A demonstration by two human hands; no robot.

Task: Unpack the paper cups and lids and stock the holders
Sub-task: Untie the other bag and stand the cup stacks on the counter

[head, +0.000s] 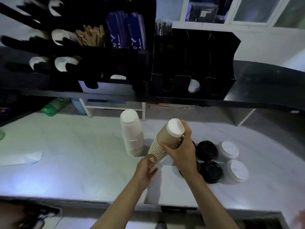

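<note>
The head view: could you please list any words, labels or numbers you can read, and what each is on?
None can be read.
Blue packets in the black organiser: white markings, too blurred.
Dark box behind the window: pale label, too small.
Cups and lids: plain.

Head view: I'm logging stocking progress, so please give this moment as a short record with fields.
held item: brown cup stack, tilted, bases up
right hand: grips the stack's upper part
left hand: holds its rim end
counter: white cup stack upside down; black lids, white lids
lid holder: one white lid visible
</note>
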